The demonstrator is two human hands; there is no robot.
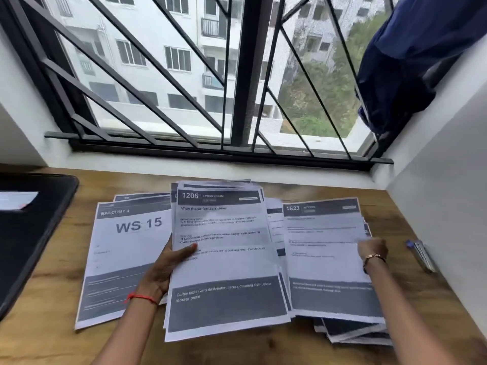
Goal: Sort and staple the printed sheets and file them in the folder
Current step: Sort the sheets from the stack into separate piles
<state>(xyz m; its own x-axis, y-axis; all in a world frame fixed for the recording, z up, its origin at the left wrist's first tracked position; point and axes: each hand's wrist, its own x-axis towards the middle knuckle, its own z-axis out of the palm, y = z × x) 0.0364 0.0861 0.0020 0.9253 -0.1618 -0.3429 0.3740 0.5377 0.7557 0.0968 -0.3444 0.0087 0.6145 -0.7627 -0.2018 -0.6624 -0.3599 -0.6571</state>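
Wooden table (52,343), lower frame, bears three lots.
- Left pile (126,246): "BALCONY 3", "WS 15".
- Centre stack (224,264): "1206 LIVING ROOM"; left hand (163,270) grips it, thumb on top.
- Right pile (324,259): "1623"; right hand (372,248) curled at its edge, hold unclear.

One black folder (31,233), left edge.

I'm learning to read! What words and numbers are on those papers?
"1206" – middle sheet
"LIVING ROOM" – middle sheet
"Wipe the coffee table clean" – middle sheet
"BALCONY 3" – left sheet
"WS 15" – left sheet
"1623" – right sheet
Smaller print: too blurred.
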